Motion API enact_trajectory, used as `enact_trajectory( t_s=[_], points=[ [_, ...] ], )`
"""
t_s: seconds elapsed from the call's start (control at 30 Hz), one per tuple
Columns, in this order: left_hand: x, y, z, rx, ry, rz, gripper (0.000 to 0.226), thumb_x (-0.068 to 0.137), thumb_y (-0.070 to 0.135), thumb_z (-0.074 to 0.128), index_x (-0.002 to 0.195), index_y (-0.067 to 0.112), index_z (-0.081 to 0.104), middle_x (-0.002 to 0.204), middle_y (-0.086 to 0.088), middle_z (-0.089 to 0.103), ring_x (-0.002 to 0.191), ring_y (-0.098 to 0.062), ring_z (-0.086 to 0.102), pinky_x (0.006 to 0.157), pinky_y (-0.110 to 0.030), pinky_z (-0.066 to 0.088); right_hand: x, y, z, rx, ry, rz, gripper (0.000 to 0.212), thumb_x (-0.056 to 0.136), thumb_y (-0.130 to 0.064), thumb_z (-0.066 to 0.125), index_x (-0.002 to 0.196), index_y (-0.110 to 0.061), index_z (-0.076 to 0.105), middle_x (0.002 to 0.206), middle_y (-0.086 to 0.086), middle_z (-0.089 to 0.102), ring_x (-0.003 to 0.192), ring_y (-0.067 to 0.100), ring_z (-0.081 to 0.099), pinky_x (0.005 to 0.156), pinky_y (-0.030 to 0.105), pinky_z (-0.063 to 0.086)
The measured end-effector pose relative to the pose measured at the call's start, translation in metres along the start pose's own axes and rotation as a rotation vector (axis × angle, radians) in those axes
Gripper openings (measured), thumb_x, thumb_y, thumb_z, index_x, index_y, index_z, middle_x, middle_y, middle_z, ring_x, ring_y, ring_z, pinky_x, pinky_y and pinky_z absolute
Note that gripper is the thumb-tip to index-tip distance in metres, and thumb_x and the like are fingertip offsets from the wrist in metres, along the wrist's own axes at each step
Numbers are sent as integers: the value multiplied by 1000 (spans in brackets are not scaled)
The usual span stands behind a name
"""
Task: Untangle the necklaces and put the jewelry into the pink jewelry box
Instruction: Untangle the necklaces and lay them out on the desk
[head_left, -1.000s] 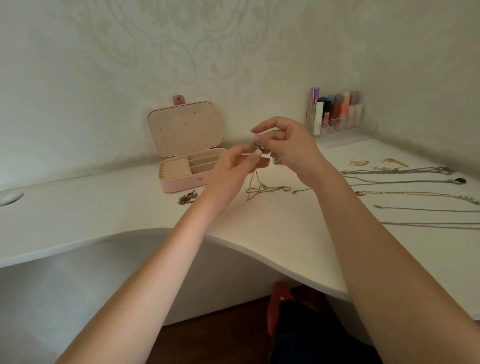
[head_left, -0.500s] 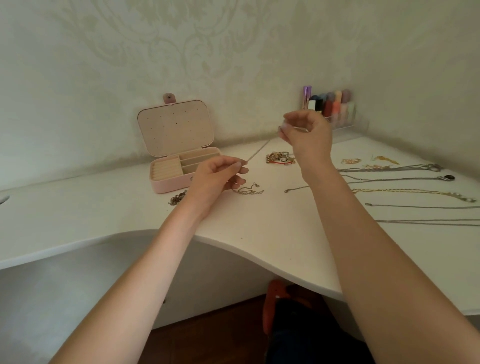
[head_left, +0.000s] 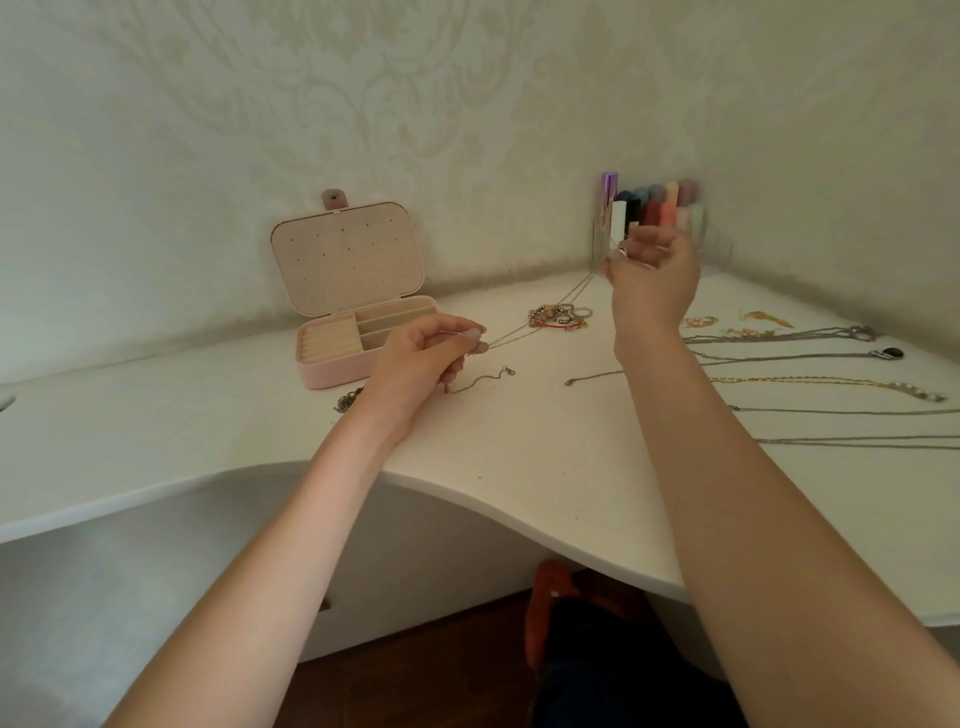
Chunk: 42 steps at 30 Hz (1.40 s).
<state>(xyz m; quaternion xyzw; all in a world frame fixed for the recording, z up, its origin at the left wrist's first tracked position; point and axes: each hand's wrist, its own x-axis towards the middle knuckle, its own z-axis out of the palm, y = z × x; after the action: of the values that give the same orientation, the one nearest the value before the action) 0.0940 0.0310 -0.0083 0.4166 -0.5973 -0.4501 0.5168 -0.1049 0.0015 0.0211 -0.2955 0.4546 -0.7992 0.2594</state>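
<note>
A thin chain necklace (head_left: 540, 317) stretches taut in the air between my two hands. My left hand (head_left: 426, 358) pinches its lower end just above the desk, right of the pink jewelry box (head_left: 332, 371), which stands open with its lid upright. A second short chain (head_left: 480, 382) trails on the desk from under my left fingers. My right hand (head_left: 652, 275) is raised near the back corner and pinches the chain's upper end. A tangled heap of jewelry (head_left: 558, 317) lies beneath the chain. A small clump of chain (head_left: 349, 400) lies in front of the box.
Several straightened necklaces (head_left: 810, 358) lie in rows on the right side of the white desk (head_left: 519, 457). Small gold pieces (head_left: 737, 322) sit behind them. A clear organizer with cosmetics (head_left: 649, 213) stands in the back corner. The desk's front edge curves inward.
My hands, close together at first, pulled apart. My left hand dropped toward the desk, my right rose toward the corner, and the chain drew taut between them.
</note>
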Motion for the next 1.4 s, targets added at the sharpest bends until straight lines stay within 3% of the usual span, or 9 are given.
enact_trajectory(
  t_s=[0.23,0.4,0.6,0.73,0.93,1.03,1.1,1.2,1.4],
  points=[
    [-3,-2,6,288,155,185,12,86,11,64,86,23,63,79,7,63,63,-7,61,61,-15,44,-12,-15,7,337,-365,216,26,81,17,58,91,-6,56,83,9,62,79,19,66,76,24,57],
    [-2,-6,8,582,226,355,22,81,13,64,99,21,53,98,5,56,72,-7,51,72,-27,44,-28,-23,11,268,-715,218,26,80,14,62,97,-6,57,86,11,66,83,21,70,78,26,57],
    [0,-9,20,905,197,492,40,78,47,48,101,18,64,108,1,60,106,-25,50,91,-41,39,-35,-21,14,121,-944,244,26,80,11,64,99,-7,61,83,10,69,82,22,68,82,28,57],
    [5,-12,13,748,202,510,16,89,28,54,80,20,65,91,8,56,98,-25,53,88,-37,40,-34,-20,14,167,-793,253,25,80,13,63,97,-5,60,85,12,66,80,20,69,78,26,57],
    [4,-10,8,337,174,259,24,96,18,49,76,31,52,82,10,68,92,-16,66,93,-42,49,-10,-10,0,187,-321,288,23,80,16,61,87,-5,55,86,11,62,81,17,64,71,22,58],
    [2,-4,14,332,111,195,6,94,21,55,89,24,54,99,0,70,102,-14,63,89,-19,44,-13,-5,2,170,-399,283,22,81,15,61,88,-5,56,87,11,61,80,17,64,73,23,58],
    [3,-1,19,342,44,145,22,90,23,62,109,17,54,112,2,65,107,-6,59,84,-5,39,-18,-8,6,211,-524,286,22,81,14,61,91,-5,57,88,11,63,81,19,67,78,25,58],
    [12,3,28,329,-49,116,45,86,25,67,126,14,49,120,2,61,113,-4,56,96,-15,40,-22,-13,9,288,-681,321,23,82,14,60,97,-4,58,88,13,64,79,19,70,82,27,57],
    [20,1,41,223,-64,181,8,89,4,60,95,3,66,76,-4,68,65,-5,67,72,-17,51,-17,-11,6,324,-524,332,23,81,17,59,92,-4,57,87,13,62,79,20,67,77,24,58]
  ],
)
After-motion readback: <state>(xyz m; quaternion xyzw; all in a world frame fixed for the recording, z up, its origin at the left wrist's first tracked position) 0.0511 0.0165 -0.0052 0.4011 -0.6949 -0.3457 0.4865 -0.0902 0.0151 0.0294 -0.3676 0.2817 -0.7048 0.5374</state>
